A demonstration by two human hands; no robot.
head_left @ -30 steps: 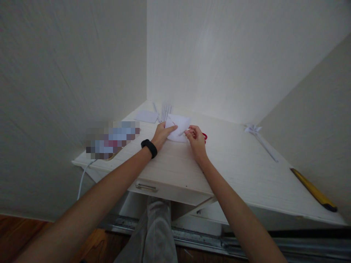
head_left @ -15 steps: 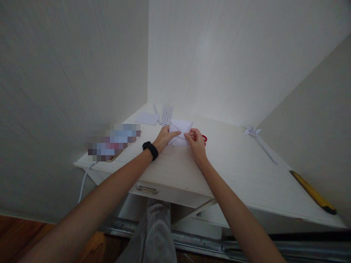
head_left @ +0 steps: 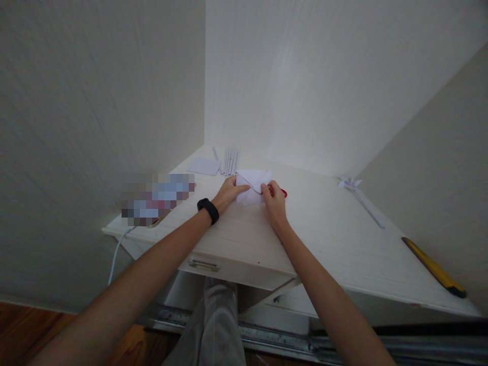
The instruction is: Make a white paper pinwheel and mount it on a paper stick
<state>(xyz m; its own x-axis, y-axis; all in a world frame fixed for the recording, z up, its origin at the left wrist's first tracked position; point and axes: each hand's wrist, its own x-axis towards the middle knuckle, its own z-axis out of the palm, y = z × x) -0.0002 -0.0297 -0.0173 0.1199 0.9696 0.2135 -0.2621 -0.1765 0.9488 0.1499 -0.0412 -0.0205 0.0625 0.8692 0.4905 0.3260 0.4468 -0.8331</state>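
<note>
A white sheet of paper point(head_left: 253, 178) with diagonal cut or fold lines lies between my hands on the white desk point(head_left: 244, 231). My left hand point(head_left: 227, 193) grips its left side, thumb lying across the top. At the right side, my right hand point(head_left: 273, 197) pinches a part of the same paper between thumb and fingers. Red scissor handles point(head_left: 284, 193) peek out just beyond my right hand; the rest of the scissors is hidden.
Several thin rolled paper sticks point(head_left: 231, 161) and a white paper piece point(head_left: 204, 166) lie at the back left. A paper pinwheel on a stick point(head_left: 364, 203) and a yellow box cutter point(head_left: 432, 267) are at the right. A pixelated phone-like object point(head_left: 160, 198) with a white cable point(head_left: 116, 251) sits left.
The paper lies flatter and more spread than before. My right hand has shifted slightly, and less of the red scissor handles shows.
</note>
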